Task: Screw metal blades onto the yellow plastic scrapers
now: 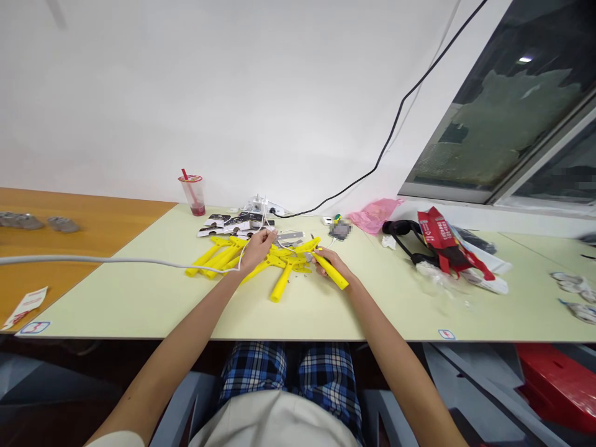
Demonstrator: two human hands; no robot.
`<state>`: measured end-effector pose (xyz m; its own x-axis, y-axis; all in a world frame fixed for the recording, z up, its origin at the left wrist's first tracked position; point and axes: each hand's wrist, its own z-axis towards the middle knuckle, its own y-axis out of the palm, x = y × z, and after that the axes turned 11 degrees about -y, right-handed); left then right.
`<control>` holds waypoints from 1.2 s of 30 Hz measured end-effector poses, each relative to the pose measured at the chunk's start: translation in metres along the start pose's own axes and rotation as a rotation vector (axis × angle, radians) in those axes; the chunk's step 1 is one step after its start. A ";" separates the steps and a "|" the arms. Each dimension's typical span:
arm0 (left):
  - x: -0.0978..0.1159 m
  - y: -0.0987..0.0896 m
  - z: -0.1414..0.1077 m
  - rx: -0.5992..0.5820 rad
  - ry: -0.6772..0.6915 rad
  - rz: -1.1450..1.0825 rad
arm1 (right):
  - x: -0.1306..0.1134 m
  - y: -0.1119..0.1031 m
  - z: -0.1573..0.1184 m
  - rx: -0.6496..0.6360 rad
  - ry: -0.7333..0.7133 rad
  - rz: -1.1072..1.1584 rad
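Two hands work at the centre of a pale green table (116, 304). The left hand (257, 248) has its fingers bunched together, pinching at a white cable (139, 261), though the exact grip is hard to make out. The right hand (328, 264) curls around one yellow plastic bar (333, 272), its fingertips close to a small grey piece. Below both hands lies a heap of yellow plastic parts (279, 264), too overlapped to count. Behind it sit dark printed cards (228, 225), one power strip (265, 206), and one drink cup (192, 195). Farther right are one pink bag (375, 215) and one red package (442, 239). One small object (340, 230) is pixelated beyond recognition. At upper left, two grey heaps (28, 221) blur on a wooden table (84, 230).
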<state>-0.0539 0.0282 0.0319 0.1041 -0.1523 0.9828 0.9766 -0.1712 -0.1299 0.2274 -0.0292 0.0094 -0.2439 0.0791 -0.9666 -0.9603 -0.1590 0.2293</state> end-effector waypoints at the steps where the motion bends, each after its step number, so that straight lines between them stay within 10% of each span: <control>1: 0.001 0.003 -0.002 -0.040 -0.050 -0.075 | -0.001 0.002 -0.001 -0.044 0.002 0.001; 18: -0.003 0.039 -0.022 -0.160 -0.183 -0.207 | 0.005 0.021 -0.008 -0.475 0.168 -0.025; 36: -0.006 0.048 -0.034 -0.006 0.290 0.314 | -0.013 0.038 -0.018 -0.592 0.228 -0.287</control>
<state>-0.0142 -0.0118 0.0149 0.3384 -0.4654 0.8179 0.9046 -0.0787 -0.4190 0.1969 -0.0540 0.0288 0.1051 -0.0003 -0.9945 -0.7311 -0.6779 -0.0770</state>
